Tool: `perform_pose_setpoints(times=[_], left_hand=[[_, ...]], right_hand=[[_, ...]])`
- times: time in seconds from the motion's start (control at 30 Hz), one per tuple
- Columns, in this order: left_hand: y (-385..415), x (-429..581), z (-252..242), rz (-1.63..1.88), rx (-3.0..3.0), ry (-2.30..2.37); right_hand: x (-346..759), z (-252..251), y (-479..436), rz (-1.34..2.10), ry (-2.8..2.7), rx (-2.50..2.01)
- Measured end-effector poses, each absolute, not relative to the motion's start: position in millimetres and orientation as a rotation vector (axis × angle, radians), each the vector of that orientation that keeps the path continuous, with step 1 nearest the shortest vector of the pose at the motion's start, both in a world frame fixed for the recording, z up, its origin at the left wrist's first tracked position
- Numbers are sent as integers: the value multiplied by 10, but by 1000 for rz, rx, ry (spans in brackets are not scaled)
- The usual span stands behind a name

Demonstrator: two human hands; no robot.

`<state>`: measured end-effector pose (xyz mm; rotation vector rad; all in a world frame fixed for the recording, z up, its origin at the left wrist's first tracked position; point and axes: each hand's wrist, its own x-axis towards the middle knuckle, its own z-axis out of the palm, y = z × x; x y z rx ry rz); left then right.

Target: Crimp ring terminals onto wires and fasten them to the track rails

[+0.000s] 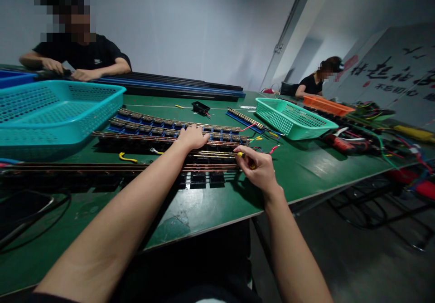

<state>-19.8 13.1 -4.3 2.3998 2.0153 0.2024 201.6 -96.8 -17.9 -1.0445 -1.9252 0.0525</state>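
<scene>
Long strips of black socket modules with copper rails (136, 167) lie across the green table (306, 171). My left hand (193, 137) rests palm down on one strip, fingers curled over its rails. My right hand (258, 167) is pinched at the right end of the nearest strip, holding a small yellow-tipped wire (239, 154). Red and yellow wire ends (273, 149) stick out just beyond it. Further strips on blue bases (163, 124) lie behind.
A large teal basket (50, 112) sits at the left, a smaller green basket (292, 119) at the right, an orange tray (326, 105) behind it. Tools and wires (356, 142) clutter the right end. Two people sit across the table. A loose yellow wire (127, 158) lies nearby.
</scene>
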Motion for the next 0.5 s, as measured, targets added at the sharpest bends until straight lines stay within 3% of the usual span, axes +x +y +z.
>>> perform_pose_setpoints(times=[0.5], left_hand=[[104,-179,-4,161,2383,2035]], right_hand=[[1958,-149,-1016,151,-1630,-1082]])
